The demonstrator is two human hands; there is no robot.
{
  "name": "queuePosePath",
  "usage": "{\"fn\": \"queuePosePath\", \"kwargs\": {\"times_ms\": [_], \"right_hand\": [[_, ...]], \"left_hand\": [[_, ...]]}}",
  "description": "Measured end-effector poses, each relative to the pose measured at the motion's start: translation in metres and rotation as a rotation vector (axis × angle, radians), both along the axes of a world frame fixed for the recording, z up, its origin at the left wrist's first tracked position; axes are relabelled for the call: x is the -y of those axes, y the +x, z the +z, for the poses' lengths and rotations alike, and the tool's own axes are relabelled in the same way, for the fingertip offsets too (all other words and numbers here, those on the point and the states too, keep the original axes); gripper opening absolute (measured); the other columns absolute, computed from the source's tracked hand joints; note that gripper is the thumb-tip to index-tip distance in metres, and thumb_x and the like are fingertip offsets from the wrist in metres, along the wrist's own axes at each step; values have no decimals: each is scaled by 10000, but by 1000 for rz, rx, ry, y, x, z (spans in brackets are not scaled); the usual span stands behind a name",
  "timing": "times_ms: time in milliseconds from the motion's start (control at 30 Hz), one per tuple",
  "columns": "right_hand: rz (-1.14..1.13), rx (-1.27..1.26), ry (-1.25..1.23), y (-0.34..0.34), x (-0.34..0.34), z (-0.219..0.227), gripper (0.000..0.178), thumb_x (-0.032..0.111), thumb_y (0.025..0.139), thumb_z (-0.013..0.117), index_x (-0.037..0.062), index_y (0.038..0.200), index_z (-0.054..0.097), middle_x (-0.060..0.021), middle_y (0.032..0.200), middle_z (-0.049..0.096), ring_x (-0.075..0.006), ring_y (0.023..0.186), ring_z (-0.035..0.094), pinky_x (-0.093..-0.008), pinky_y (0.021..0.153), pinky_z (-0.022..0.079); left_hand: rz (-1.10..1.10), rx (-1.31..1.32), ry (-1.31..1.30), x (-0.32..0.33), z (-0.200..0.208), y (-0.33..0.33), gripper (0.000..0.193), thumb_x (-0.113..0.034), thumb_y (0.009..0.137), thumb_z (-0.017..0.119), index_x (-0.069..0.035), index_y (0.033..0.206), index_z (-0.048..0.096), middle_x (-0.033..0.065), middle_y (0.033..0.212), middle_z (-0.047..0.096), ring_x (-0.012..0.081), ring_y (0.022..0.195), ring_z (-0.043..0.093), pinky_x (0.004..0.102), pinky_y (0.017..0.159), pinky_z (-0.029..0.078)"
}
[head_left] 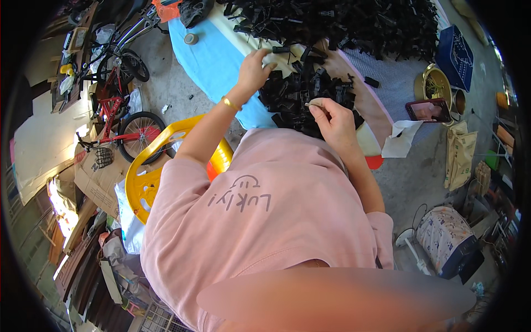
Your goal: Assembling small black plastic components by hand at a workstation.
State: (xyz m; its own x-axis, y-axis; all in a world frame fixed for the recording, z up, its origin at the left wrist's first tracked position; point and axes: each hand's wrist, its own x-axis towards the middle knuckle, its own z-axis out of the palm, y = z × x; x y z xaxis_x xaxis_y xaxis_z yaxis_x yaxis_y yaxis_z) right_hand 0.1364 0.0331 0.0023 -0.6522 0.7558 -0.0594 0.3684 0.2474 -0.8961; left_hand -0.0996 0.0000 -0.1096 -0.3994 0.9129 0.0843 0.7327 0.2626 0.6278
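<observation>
My left hand (255, 71) reaches over the cloth-covered table, thumb and fingers apart. Its fingertips are beside a black plastic piece (281, 50) with a rounded end; whether they touch it I cannot tell. A gold bangle (231, 104) circles that wrist. Close to my body, my right hand (334, 120) has thumb and forefinger pinched together over a small heap of black plastic parts (290, 91). What is in the pinch is too small to make out. Beyond both hands spreads a larger pile of similar black parts (354, 22).
A light-blue cloth (207, 63) carries a tape roll (191, 39). To the right are a phone (428, 110), white paper (398, 141), a gold-coloured pot (423, 83) and a blue box (454, 58). A yellow chair (135, 180) and red bicycle (113, 113) stand left.
</observation>
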Motion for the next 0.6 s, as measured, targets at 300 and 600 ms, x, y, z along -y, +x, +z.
{"fn": "queuePosePath", "kwargs": {"times_ms": [300,600], "right_hand": [[-25,-24,82,7,0,2,119,87,796,618,-1,875,612,-76,702,616,-95,563,534,-218,535,430],[-25,-42,131,3,-2,-1,120,84,792,623,5,883,619,-87,729,626,-118,583,565,-220,543,441]], "left_hand": [[-106,-3,28,-25,-19,2,262,-124,720,622,-75,972,570,132,909,559,316,804,560,378,712,461],[-272,-85,-130,-29,-25,13,399,-193,707,640,-111,1085,547,170,1013,503,337,960,481,397,869,394]]}}
